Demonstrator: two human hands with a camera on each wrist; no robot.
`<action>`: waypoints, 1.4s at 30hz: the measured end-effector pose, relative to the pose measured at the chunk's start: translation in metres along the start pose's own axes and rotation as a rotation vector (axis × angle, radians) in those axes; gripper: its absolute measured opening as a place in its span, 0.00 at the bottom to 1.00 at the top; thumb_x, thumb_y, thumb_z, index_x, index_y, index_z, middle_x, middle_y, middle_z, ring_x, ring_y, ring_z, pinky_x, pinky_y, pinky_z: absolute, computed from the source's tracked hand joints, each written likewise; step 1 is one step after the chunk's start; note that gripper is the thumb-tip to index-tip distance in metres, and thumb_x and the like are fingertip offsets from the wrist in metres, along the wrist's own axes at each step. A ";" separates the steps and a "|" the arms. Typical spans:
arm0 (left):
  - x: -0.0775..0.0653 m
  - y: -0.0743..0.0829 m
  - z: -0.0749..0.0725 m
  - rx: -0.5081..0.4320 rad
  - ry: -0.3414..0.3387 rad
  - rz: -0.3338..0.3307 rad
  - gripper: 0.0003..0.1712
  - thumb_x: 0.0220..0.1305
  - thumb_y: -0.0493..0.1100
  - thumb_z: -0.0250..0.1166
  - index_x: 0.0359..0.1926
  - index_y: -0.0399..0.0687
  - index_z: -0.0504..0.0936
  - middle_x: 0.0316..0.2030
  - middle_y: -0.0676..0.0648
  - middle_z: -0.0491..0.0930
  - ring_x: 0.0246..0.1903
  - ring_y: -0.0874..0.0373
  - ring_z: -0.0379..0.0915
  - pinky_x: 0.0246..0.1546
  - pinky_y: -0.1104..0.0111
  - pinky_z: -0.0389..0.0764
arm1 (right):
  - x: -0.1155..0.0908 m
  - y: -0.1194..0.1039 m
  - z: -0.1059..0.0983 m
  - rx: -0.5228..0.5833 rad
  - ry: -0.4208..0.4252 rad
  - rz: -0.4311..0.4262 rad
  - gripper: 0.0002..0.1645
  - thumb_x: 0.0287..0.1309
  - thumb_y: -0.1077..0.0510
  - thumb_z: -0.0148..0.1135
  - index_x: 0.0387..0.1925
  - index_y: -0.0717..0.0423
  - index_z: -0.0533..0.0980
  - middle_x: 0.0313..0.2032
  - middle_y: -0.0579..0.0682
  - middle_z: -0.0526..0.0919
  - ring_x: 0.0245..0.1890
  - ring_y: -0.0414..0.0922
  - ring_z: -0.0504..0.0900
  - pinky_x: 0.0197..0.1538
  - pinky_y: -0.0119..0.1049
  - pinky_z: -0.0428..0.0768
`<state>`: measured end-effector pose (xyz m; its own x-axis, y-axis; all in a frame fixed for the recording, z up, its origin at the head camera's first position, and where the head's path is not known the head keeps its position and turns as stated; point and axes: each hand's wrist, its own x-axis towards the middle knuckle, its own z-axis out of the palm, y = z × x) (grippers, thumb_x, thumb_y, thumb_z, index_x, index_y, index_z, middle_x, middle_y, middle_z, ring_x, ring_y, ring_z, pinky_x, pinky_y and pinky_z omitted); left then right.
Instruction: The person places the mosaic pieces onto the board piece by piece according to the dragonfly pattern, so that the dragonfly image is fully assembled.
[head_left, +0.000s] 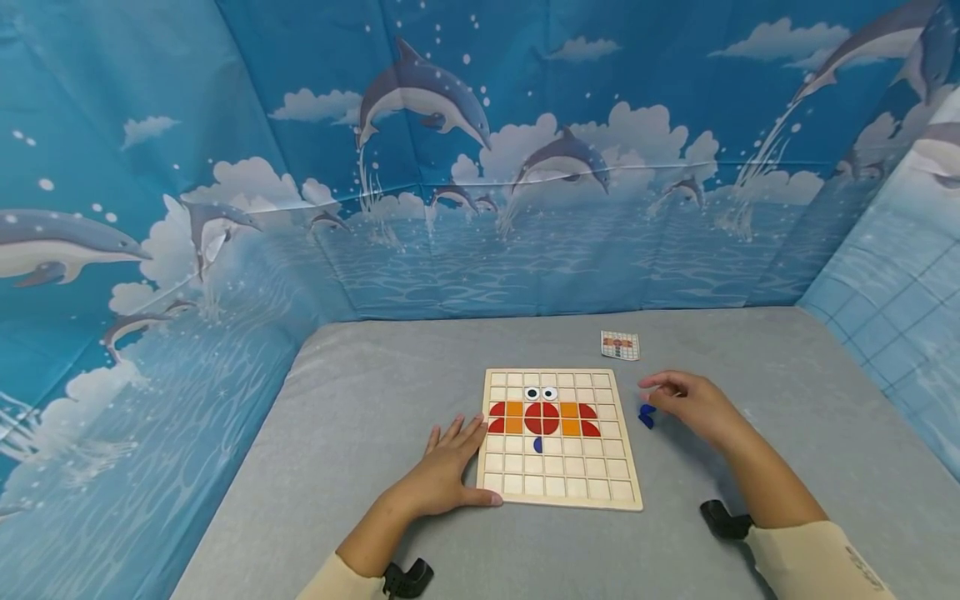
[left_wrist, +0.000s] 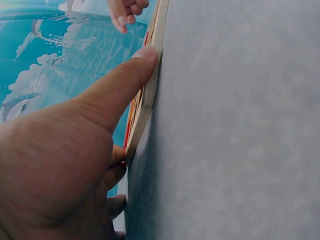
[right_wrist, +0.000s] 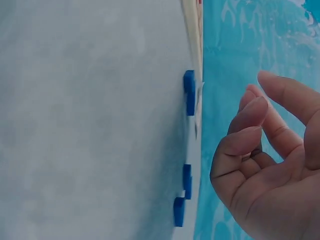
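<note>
A square wooden grid board (head_left: 525, 486) lies on the grey table, carrying red, orange, eye-patterned and blue pieces. Its one blue piece (head_left: 537, 445) is rounded on one side and sits below the red circle (head_left: 542, 419). My left hand (head_left: 442, 475) rests with spread fingers at the board's left side, its straight thumb (left_wrist: 130, 75) touching the front corner. Right of the board, my right hand (head_left: 693, 404) hovers over small loose blue pieces (head_left: 647, 417). Its fingers are loosely bent, and nothing shows between them. The right wrist view shows these blue pieces (right_wrist: 189, 92) below the hand.
A small printed card (head_left: 620, 345) with a grid picture lies behind the board's right corner. The grey cloth-covered table (head_left: 360, 400) meets a dolphin-printed curtain (head_left: 525, 267) at the back and sides.
</note>
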<state>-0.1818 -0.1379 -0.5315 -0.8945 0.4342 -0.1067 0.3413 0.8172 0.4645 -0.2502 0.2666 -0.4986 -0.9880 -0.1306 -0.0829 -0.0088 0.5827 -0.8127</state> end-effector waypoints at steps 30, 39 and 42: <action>-0.001 0.000 0.001 -0.004 -0.010 0.000 0.66 0.51 0.73 0.72 0.81 0.52 0.50 0.82 0.52 0.46 0.82 0.46 0.32 0.77 0.38 0.34 | 0.006 0.026 0.000 -0.012 -0.094 0.091 0.21 0.66 0.59 0.63 0.56 0.66 0.78 0.28 0.48 0.79 0.29 0.43 0.78 0.32 0.37 0.81; -0.001 0.000 0.000 -0.009 -0.006 0.002 0.66 0.51 0.73 0.71 0.81 0.51 0.50 0.81 0.52 0.46 0.82 0.46 0.33 0.77 0.38 0.35 | 0.004 0.023 0.003 -0.083 -0.083 0.077 0.17 0.65 0.57 0.64 0.51 0.63 0.79 0.27 0.49 0.79 0.28 0.44 0.77 0.30 0.38 0.80; -0.001 0.000 0.000 -0.007 0.001 0.000 0.66 0.51 0.73 0.72 0.81 0.51 0.51 0.81 0.51 0.47 0.82 0.46 0.34 0.77 0.37 0.35 | 0.005 0.021 0.002 -0.082 -0.079 0.077 0.18 0.65 0.57 0.64 0.51 0.64 0.79 0.28 0.49 0.80 0.28 0.44 0.77 0.31 0.38 0.80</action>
<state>-0.1804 -0.1381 -0.5314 -0.8946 0.4341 -0.1059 0.3394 0.8144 0.4708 -0.2548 0.2767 -0.5174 -0.9710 -0.1443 -0.1909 0.0505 0.6563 -0.7528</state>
